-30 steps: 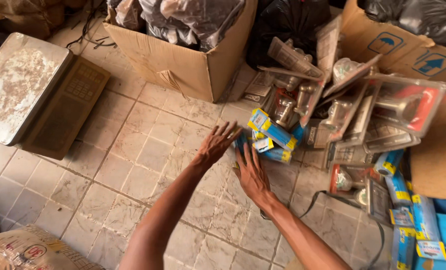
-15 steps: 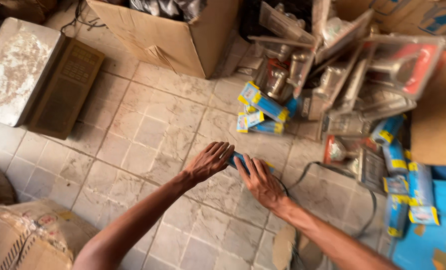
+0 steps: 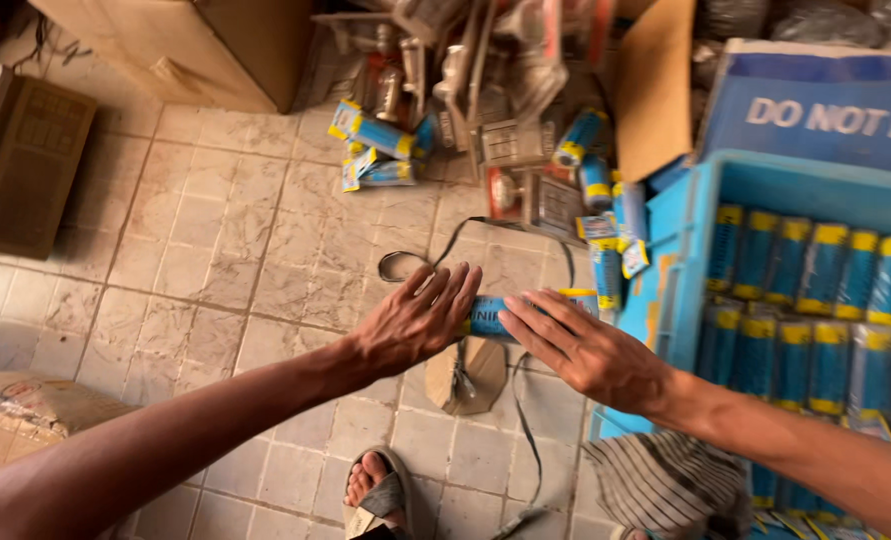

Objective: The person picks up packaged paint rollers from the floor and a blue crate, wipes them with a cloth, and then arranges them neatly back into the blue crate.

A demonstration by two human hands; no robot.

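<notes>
Tiled floor (image 3: 215, 260), pale and worn, with a cardboard box (image 3: 205, 50) at the far edge and loose packets beyond. Your left hand (image 3: 415, 320) and right hand (image 3: 585, 350) press, fingers extended, against opposite ends of a blue-and-yellow packet (image 3: 490, 315), held between both grips above the floor. To your right, a blue crate (image 3: 685, 250) of like packets stands close; open tiles lie to your left.
</notes>
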